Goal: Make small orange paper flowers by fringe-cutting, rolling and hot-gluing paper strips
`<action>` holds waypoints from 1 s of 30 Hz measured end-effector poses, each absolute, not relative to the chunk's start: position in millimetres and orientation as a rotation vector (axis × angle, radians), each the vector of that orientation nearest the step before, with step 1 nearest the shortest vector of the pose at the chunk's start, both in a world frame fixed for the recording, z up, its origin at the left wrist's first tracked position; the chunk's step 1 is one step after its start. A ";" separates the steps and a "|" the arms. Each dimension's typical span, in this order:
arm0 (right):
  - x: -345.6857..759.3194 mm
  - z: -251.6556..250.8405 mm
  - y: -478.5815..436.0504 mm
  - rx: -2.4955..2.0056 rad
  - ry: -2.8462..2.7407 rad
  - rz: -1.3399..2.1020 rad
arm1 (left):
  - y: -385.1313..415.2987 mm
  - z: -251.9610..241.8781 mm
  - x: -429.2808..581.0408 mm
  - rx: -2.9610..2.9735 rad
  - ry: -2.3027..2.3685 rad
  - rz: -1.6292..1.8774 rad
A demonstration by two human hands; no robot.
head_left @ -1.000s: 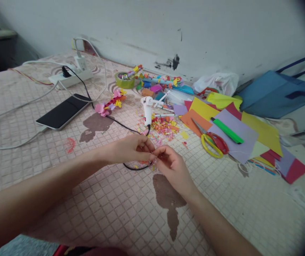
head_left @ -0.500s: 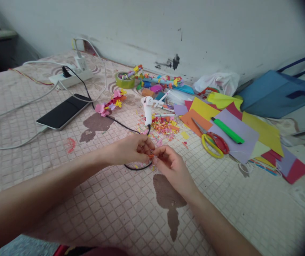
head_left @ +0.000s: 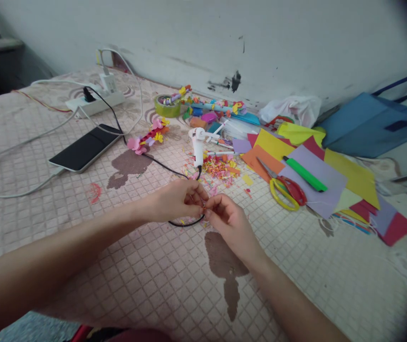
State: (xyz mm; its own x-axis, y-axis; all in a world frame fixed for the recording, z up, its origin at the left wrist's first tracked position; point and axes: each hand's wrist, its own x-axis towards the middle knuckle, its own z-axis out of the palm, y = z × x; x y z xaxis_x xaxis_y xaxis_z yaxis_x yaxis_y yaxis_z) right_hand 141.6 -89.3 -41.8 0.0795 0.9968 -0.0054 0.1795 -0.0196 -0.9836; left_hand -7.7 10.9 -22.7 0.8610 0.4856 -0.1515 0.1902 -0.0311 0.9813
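My left hand (head_left: pixel 181 199) and my right hand (head_left: pixel 227 218) meet fingertip to fingertip over the table. Between their pinched fingers is a small orange piece (head_left: pixel 204 207), mostly hidden by the fingertips; it looks like a scrap of paper, though its shape cannot be made out. Just beyond the hands stands a white glue gun (head_left: pixel 198 148), its black cord (head_left: pixel 187 223) looping beneath my fingers. Coloured paper shreds (head_left: pixel 221 170) lie heaped beside the glue gun.
To the right, scissors (head_left: pixel 284 192) and a green cutter (head_left: pixel 305 174) rest on coloured paper sheets (head_left: pixel 320 166). At left are a phone (head_left: pixel 85 148) and a power strip (head_left: pixel 94 103). Green tape (head_left: pixel 167 107) and a flower-decorated stick (head_left: pixel 149 137) lie farther back.
The fingertips have closed in tighter, and less of the orange piece shows between them. Both hands otherwise keep nearly the same place.
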 end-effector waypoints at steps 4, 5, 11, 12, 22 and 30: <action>142.6 -41.5 -89.8 -1.384 -1.271 1.067 | 10.8 -22.3 -7.4 1.601 0.551 0.272; 143.0 -41.1 -89.9 -1.386 -1.267 1.065 | 11.1 -22.7 -7.5 1.596 0.552 0.275; 143.4 -40.1 -89.7 -1.409 -1.268 1.048 | 12.2 -26.4 -8.2 1.588 0.544 0.287; 143.2 -40.2 -89.6 -1.411 -1.270 1.045 | 12.0 -26.5 -8.3 1.589 0.542 0.290; 141.2 -39.2 -88.5 -1.416 -1.275 1.043 | 10.7 -29.5 -8.2 1.607 0.520 0.313; 142.3 -41.6 -89.8 -1.442 -1.296 0.986 | 9.2 -27.7 -6.5 1.575 0.536 0.331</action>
State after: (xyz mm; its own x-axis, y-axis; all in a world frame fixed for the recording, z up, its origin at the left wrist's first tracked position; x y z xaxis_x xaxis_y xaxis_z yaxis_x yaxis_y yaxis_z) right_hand 142.3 -89.8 -41.6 0.1209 0.9925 0.0189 0.2465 -0.0115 -0.9691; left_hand -6.5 9.2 -27.7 0.8451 0.5232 -0.1097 0.1366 -0.0129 0.9905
